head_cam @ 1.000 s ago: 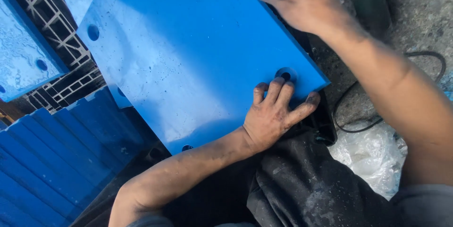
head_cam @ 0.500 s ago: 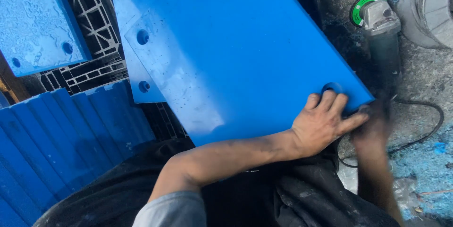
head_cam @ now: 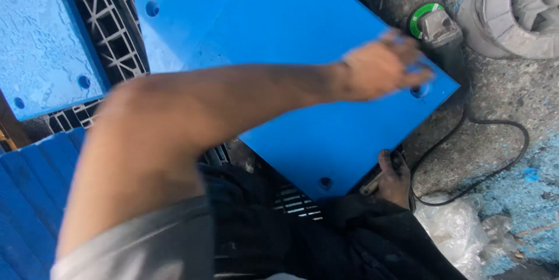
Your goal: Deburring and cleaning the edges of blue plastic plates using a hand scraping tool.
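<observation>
I spread my left hand (head_cam: 381, 70), blurred, flat over the blue panel (head_cam: 303, 76) near its corner hole; my right hand (head_cam: 395, 176) grips a small tool under the edge, so I press evenly

Black lattice pallet (head_cam: 110, 24), white plastic bag (head_cam: 460, 230).

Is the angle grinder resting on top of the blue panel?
No, the angle grinder lies on the ground beside the blue panel, past its right edge.

Single head-worn camera, looking steeply down, close over the blue panel (head_cam: 303, 64) (nearly filling the view), ground at right
</observation>
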